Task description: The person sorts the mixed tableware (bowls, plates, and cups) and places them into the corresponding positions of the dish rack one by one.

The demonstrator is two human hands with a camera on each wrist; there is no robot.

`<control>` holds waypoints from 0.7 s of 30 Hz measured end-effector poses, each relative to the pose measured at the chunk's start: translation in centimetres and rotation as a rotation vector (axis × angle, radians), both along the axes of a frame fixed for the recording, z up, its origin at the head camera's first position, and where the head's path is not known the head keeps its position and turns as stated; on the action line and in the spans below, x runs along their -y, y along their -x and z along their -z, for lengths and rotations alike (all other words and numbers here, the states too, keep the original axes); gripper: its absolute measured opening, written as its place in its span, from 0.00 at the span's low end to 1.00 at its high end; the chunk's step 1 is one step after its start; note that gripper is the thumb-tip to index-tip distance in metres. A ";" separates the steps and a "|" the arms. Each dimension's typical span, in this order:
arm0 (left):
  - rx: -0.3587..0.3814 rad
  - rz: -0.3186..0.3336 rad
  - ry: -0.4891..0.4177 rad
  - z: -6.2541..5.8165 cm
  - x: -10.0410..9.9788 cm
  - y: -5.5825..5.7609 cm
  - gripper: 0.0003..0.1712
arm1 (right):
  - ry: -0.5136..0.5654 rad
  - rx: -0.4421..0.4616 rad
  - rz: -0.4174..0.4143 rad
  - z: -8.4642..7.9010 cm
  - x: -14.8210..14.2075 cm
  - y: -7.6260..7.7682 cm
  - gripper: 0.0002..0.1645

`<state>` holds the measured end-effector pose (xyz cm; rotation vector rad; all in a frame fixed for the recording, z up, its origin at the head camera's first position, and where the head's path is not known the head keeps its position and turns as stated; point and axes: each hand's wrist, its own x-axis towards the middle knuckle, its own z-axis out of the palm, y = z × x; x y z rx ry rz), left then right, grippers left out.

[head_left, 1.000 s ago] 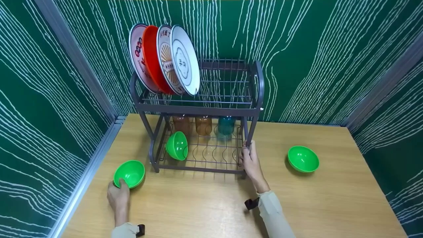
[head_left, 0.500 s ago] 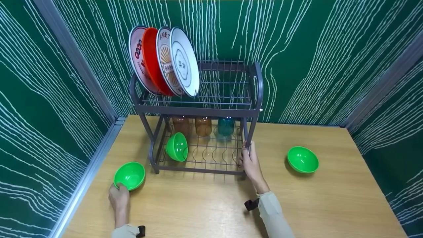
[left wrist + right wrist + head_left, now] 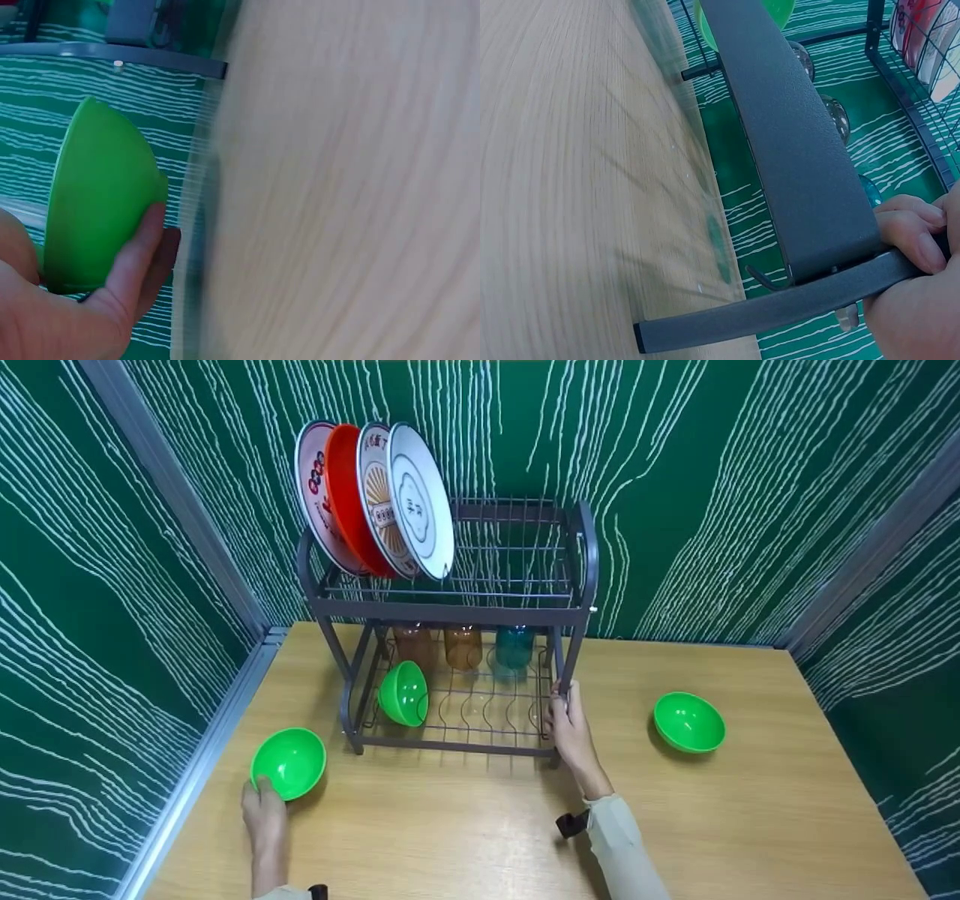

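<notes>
My left hand (image 3: pixel 264 814) holds a green bowl (image 3: pixel 289 763) by its near rim, thumb at the inside edge and fingers beneath. In the left wrist view that bowl (image 3: pixel 105 195) is lifted off the wooden table. My right hand (image 3: pixel 572 735) grips the right upright of a dark two-tier dish rack (image 3: pixel 450 611); in the right wrist view its fingers (image 3: pixel 915 232) curl round the bar. A second green bowl (image 3: pixel 403 694) leans on its side in the lower tier at the left. A third green bowl (image 3: pixel 688 722) sits on the table to the right.
On the upper tier several plates (image 3: pixel 420 502) stand upright at the left, a red one among them. Behind the leaning bowl, two brownish glasses (image 3: pixel 463 647) and a teal glass (image 3: pixel 514 647) stand in the lower tier. Green patterned walls (image 3: pixel 712 510) enclose the table (image 3: pixel 465 832).
The left hand and its bowl have shifted slightly left and toward me, the bowl now raised a little. My right hand stays on the rack.
</notes>
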<state>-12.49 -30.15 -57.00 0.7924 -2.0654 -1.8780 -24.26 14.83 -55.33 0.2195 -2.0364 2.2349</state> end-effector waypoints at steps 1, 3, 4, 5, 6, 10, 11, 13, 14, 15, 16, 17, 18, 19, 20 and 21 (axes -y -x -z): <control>-0.004 0.007 -0.021 -0.2 0.0 -0.1 0.36 | 0.000 0.000 -0.004 -0.1 0.0 0.0 0.09; -0.018 0.012 -0.079 -0.6 -0.2 -0.3 0.37 | -0.007 0.002 0.001 -0.1 0.0 -0.1 0.09; -0.031 0.012 -0.109 -0.8 -0.2 -0.4 0.37 | -0.012 0.002 0.007 -0.1 0.0 -0.1 0.09; -0.041 0.007 -0.118 -1.0 -0.3 -0.5 0.37 | -0.017 0.001 0.013 -0.2 0.0 -0.1 0.09; -0.054 0.007 -0.129 -1.1 -0.4 -0.6 0.37 | -0.019 0.000 0.019 -0.2 0.1 -0.2 0.09; -0.104 -0.013 -0.143 -1.9 -0.9 -0.9 0.36 | -0.026 -0.015 0.032 0.0 0.1 -0.3 0.10; -0.112 -0.017 -0.138 -2.1 -1.0 -1.0 0.36 | -0.026 -0.018 0.035 0.0 0.1 -0.3 0.11; -0.124 -0.025 -0.134 -2.4 -1.3 -1.1 0.36 | -0.027 -0.020 0.035 0.1 0.0 -0.3 0.11; -0.133 -0.026 -0.149 -2.6 -1.5 -1.2 0.36 | -0.028 -0.020 0.036 0.1 0.0 -0.3 0.11; -0.139 -0.028 -0.159 -2.7 -1.6 -1.2 0.36 | -0.029 -0.019 0.037 0.2 0.0 -0.3 0.11; -0.144 -0.031 -0.164 -2.8 -1.8 -1.3 0.36 | -0.034 -0.016 0.038 0.2 0.0 -0.2 0.11; -0.143 -0.034 -0.154 -3.0 -1.9 -1.3 0.37 | -0.034 -0.013 0.038 0.2 0.0 -0.2 0.11; -0.148 -0.035 -0.155 -3.1 -2.1 -1.3 0.37 | -0.032 -0.010 0.037 0.2 0.0 -0.2 0.11; -0.154 -0.034 -0.158 -3.2 -2.2 -1.3 0.38 | -0.031 -0.007 0.038 0.2 0.0 -0.2 0.11; -0.162 -0.032 -0.158 -3.3 -2.4 -1.3 0.38 | -0.032 -0.003 0.041 0.2 0.1 -0.2 0.11; -0.168 -0.033 -0.145 -3.4 -2.6 -1.3 0.38 | -0.030 0.000 0.042 0.2 0.1 -0.2 0.11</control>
